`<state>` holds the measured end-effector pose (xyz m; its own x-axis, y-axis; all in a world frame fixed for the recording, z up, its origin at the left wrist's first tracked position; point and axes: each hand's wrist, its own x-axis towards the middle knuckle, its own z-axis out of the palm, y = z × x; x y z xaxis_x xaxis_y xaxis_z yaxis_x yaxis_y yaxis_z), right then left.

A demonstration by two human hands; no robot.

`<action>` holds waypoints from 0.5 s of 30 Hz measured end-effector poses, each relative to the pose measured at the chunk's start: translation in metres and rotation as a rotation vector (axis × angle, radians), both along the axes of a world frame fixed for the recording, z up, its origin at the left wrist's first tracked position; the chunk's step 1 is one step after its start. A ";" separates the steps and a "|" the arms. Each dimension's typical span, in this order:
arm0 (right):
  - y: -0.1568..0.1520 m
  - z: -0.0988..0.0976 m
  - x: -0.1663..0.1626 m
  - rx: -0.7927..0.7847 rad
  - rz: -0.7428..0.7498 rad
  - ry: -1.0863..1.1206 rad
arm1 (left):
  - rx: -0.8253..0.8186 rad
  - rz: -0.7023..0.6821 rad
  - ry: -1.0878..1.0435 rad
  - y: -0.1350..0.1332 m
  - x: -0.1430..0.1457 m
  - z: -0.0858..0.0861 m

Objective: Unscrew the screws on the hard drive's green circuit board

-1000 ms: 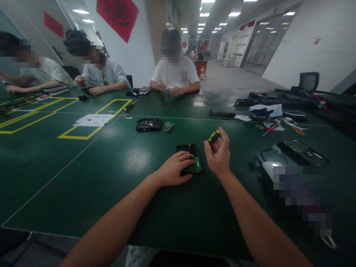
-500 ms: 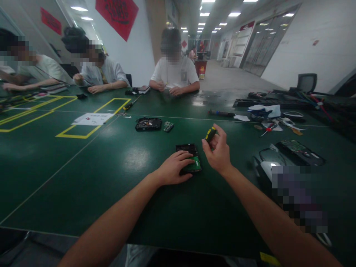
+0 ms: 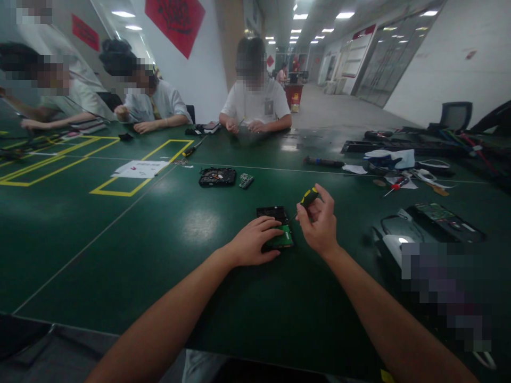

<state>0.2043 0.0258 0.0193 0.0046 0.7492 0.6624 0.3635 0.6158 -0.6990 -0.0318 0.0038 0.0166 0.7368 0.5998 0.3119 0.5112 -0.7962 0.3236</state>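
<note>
My left hand (image 3: 257, 242) lies across a black hard drive (image 3: 272, 213) with a green circuit board (image 3: 286, 237). Its fingers are spread on top and its thumb is near the close edge. Just to the right, my right hand (image 3: 319, 226) is closed around a screwdriver (image 3: 308, 197) with a yellow and black handle. The screwdriver tilts, its thin shaft pointing down-left toward the drive's right edge. I cannot tell whether the tip touches it. My fingers hide part of the board.
Beyond the drive lie an opened black drive casing (image 3: 217, 177) and a small circuit board (image 3: 246, 181). Another drive (image 3: 447, 222), a red-handled screwdriver (image 3: 395, 186) and cables are on the right. A white paper (image 3: 140, 168) lies left. Several people sit across the table.
The right hand and screwdriver have tilted, and the shaft now shows, directed at the drive. The left hand stays on the drive. The whole view has shifted slightly, and another person appears at the far left.
</note>
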 end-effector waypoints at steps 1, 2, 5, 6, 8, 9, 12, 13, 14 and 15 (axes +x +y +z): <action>-0.001 0.000 0.000 0.009 0.006 -0.013 | -0.003 -0.002 -0.001 0.000 0.000 0.000; -0.002 0.000 0.001 0.016 0.011 -0.024 | -0.005 -0.003 -0.004 0.000 0.000 0.000; -0.002 0.000 0.003 0.032 0.006 -0.041 | -0.006 0.000 -0.005 0.000 0.000 0.000; -0.002 -0.001 0.003 0.033 0.000 -0.045 | -0.005 0.002 -0.002 0.000 0.000 -0.001; -0.001 -0.002 0.004 0.027 -0.007 -0.051 | -0.003 0.004 0.005 0.001 0.000 -0.001; 0.000 -0.003 0.004 0.021 -0.008 -0.053 | -0.004 0.003 0.007 0.001 0.000 -0.001; 0.001 -0.005 0.004 0.010 0.002 -0.060 | -0.003 0.006 0.014 0.001 0.000 -0.001; 0.001 -0.005 0.004 0.009 0.009 -0.064 | -0.001 0.008 0.018 0.001 0.000 -0.001; 0.001 -0.005 0.004 0.008 0.016 -0.066 | 0.002 0.010 0.023 0.001 0.000 -0.001; 0.001 -0.005 0.003 0.007 0.021 -0.068 | 0.004 0.011 0.026 0.001 0.000 -0.001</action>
